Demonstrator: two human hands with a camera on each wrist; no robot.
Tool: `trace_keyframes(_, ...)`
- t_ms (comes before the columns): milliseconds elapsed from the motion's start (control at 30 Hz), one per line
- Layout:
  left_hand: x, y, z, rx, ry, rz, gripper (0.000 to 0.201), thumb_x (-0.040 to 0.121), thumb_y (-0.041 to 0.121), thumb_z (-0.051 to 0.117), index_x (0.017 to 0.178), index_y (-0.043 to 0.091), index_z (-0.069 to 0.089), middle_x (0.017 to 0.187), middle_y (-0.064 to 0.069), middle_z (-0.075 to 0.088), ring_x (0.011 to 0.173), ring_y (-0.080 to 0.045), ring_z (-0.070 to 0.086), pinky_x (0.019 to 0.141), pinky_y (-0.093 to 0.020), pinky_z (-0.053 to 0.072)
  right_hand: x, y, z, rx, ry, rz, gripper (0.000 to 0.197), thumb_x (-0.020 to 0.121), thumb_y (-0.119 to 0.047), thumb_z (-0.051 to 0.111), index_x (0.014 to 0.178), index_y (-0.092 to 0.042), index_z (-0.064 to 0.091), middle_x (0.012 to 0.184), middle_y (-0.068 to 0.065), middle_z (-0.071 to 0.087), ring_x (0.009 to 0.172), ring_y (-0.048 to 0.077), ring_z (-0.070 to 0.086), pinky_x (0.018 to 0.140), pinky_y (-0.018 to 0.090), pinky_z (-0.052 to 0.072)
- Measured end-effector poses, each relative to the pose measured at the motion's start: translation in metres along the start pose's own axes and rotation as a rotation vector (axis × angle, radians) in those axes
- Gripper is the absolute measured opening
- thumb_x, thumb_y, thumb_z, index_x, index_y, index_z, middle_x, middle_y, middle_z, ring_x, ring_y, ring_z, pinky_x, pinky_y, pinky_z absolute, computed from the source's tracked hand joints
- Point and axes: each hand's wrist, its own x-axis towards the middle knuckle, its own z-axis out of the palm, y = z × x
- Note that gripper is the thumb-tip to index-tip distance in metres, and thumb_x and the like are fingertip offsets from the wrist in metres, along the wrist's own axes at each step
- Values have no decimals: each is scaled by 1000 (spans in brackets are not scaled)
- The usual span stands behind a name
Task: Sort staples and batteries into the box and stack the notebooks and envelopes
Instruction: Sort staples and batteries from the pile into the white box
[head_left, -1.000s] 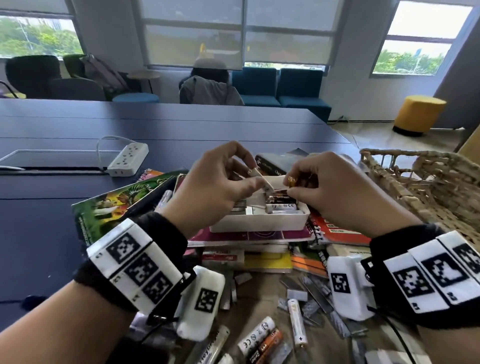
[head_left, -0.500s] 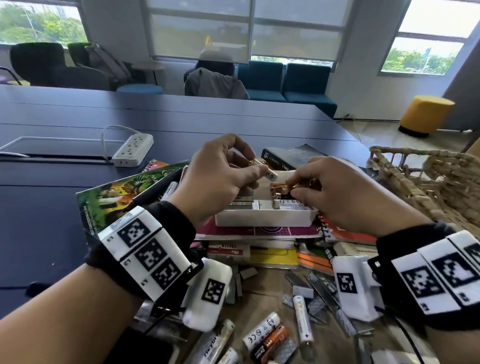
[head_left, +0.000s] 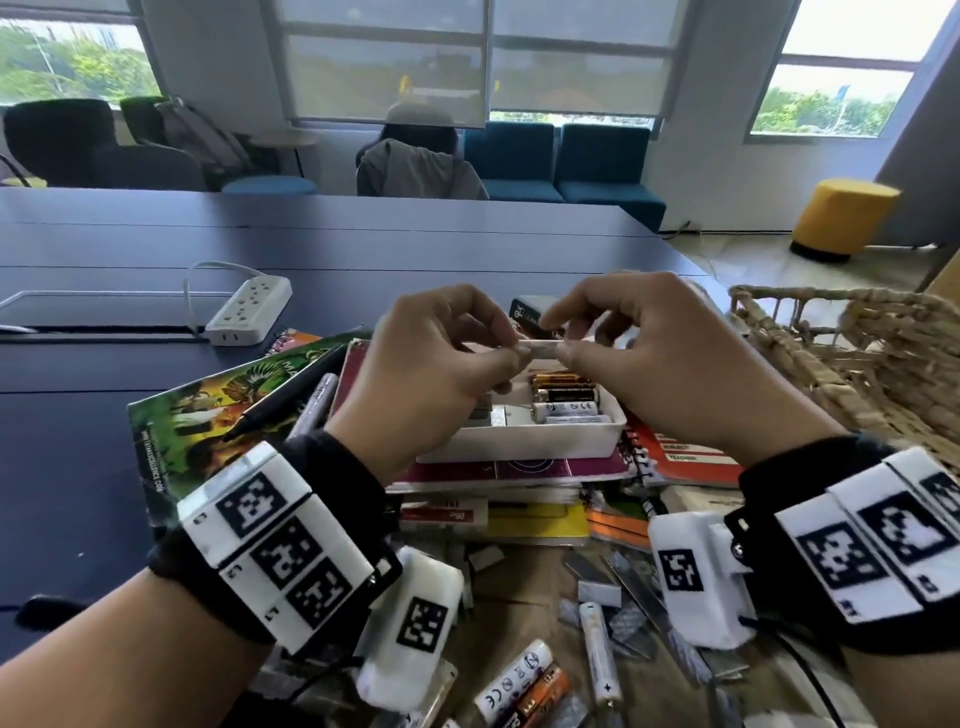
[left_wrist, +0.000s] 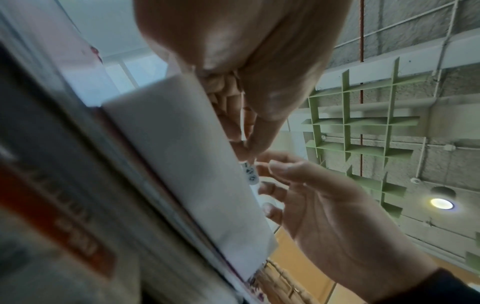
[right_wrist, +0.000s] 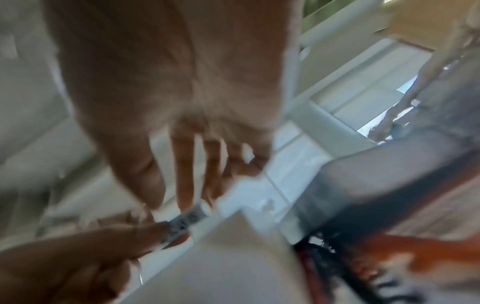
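A white battery is held level over the box, one end pinched by each hand.

The battery is gripped between thumb and fingertips of the left hand and of the right hand, the other fingers loosely curled; it hangs just above the box's right side, where three batteries already lie side by side. The box sits on a stack of notebooks. The battery is best lowered parallel to those already in, into the gap beside them, and let go only once it rests on the floor of the box, so that nothing is knocked askew. More loose batteries and staple strips are left on the table nearer the person; a basket stands at the right.
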Motion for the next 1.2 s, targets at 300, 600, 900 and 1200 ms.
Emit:
trace_keyframes(300,-2,2,0,17,31,32,17,84,18,84,90,11,70,80,0,77,65,-14,72,62,-25,55,-1,3,5,126,-91,-40,6,90,-35,74,95,-35,78,73,-6,70,69,16,64,72,44,54)
trace_keyframes(600,-2,7,1,720,-99,80,14,90,27,68,87,36,78,136,12,50,131,-10,34,107,-36,29,-2,18,-13,42,44,44,8,85,-32,81,90,-37,77,81,-14,55,63,8,46,62,21,37)
trace_keyframes(900,-1,6,3,931,-262,-10,40,96,38,53,134,37,64,155,10,42,139,-19,32,121,-37,15,-4,20,-11,-147,-21,93,4,85,-35,81,88,-34,79,89,-10,57,77,6,49,64,23,32)
trace_keyframes(1200,1,6,3,923,-282,-10,46,97,39,49,143,36,57,153,11,41,139,-19,29,120,-37,12,1,18,4,-176,-79,71,6,87,-32,81,92,-34,79,86,-11,52,75,1,48,62,14,29)
